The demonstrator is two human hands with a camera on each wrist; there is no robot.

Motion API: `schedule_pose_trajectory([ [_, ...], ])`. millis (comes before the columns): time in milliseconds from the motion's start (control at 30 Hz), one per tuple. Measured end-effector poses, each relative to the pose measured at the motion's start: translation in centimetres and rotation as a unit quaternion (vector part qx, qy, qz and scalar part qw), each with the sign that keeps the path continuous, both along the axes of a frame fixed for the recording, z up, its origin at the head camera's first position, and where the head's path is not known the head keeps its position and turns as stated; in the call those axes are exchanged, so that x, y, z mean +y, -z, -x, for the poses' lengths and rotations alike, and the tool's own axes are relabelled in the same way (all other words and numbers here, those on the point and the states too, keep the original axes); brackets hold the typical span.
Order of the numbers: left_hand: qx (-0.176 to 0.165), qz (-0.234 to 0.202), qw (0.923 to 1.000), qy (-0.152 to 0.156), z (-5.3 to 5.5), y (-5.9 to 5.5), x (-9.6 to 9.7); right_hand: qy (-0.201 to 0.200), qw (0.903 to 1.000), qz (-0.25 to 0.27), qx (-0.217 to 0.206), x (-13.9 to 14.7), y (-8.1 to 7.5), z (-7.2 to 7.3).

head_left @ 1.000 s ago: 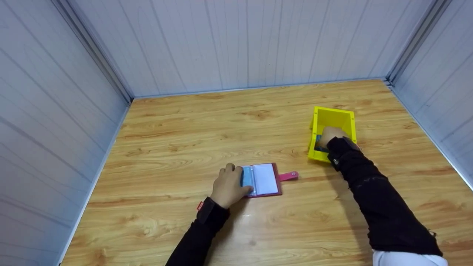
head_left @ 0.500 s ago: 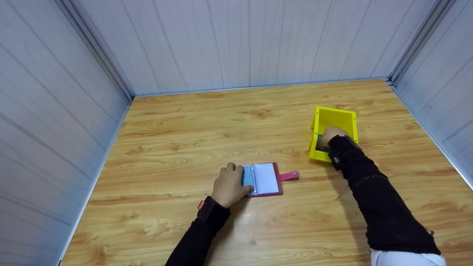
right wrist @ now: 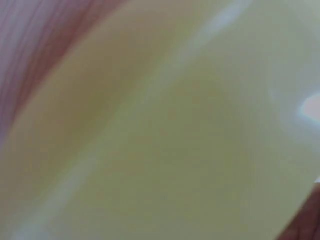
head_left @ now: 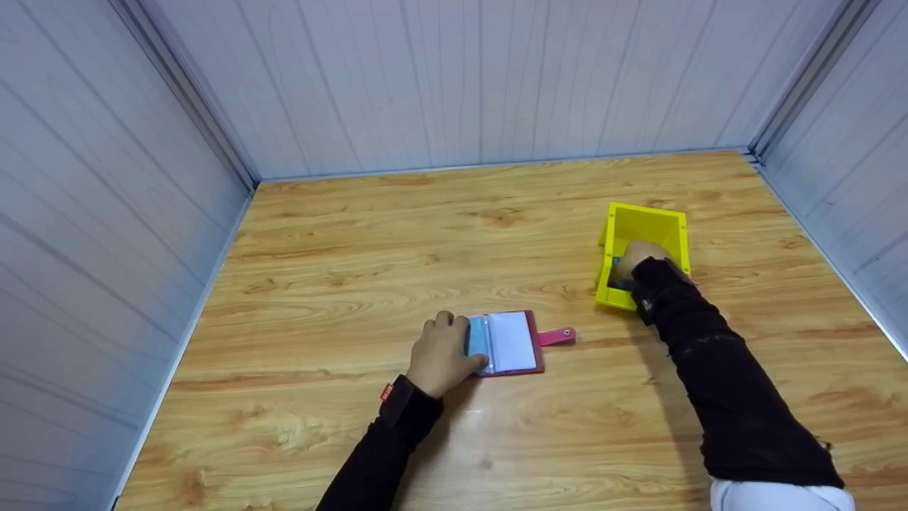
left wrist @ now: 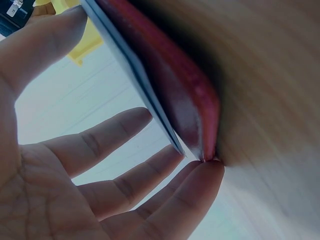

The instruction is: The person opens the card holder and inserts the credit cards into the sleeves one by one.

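An opened card holder [head_left: 512,343] with a red cover, clear sleeves and a pink snap strap [head_left: 557,336] lies in the middle of the table. My left hand [head_left: 441,355] holds its left side, thumb over the near part and fingers at the far and left edges. In the left wrist view the fingertips [left wrist: 212,172] meet the edges of the sleeves and the red cover [left wrist: 200,100]. My right hand [head_left: 638,257] reaches down into a yellow bin [head_left: 647,223], beside something dark blue [head_left: 620,282]. Its fingers are hidden there; the right wrist view shows mostly blurred yellow wall [right wrist: 190,140].
The wood-grain table [head_left: 355,248] is bounded by a pale back panel [head_left: 454,85] and side panels, with a left panel [head_left: 106,213] and a right panel [head_left: 858,177]. The bin stands on the right, beyond the card holder's strap.
Both hands stay where they were, the left at the card holder and the right inside the bin. The head view has shifted very slightly.
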State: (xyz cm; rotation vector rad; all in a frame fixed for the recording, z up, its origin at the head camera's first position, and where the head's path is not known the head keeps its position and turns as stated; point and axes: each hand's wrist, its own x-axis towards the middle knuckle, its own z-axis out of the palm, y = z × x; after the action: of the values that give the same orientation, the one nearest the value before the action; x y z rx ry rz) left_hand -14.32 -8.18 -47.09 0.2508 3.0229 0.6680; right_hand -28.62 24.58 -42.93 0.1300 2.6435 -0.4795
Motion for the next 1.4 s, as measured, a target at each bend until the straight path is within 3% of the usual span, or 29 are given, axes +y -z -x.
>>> schedule_pose_trajectory([
  [300, -0.004, -0.003, 1.0000, 0.002, 0.0, -0.1, 0.1, 0.009, 0.9999, 0.007, -0.007, 0.4, -0.1, -0.1],
  [533, 0.004, 0.001, 1.0000, 0.002, 0.0, 0.0, 0.1, -0.008, 0.9998, -0.013, 0.014, 0.2, -0.3, 0.0],
  [700, 0.004, 0.003, 1.0000, 0.000, 0.0, 0.0, 0.1, 0.022, 0.9996, 0.009, 0.018, 0.3, -0.4, 0.3],
  [967, 0.003, 0.008, 1.0000, 0.000, -0.1, -0.1, 0.1, 0.033, 0.9975, 0.052, 0.035, 0.9, -1.1, 1.1],
  [1067, 0.001, 0.006, 1.0000, 0.002, -0.2, 0.0, 0.0, 0.050, 0.9919, 0.094, 0.070, 1.1, -1.9, 0.9],
  [1167, -0.005, 0.003, 1.0000, 0.003, -0.1, 0.0, 0.0, 0.083, 0.9803, 0.140, 0.111, 1.0, -3.0, 0.4],
  [1400, -0.004, -0.008, 1.0000, 0.002, 0.0, 0.1, 0.0, 0.153, 0.9411, 0.261, 0.151, -0.4, -5.3, -0.5],
])
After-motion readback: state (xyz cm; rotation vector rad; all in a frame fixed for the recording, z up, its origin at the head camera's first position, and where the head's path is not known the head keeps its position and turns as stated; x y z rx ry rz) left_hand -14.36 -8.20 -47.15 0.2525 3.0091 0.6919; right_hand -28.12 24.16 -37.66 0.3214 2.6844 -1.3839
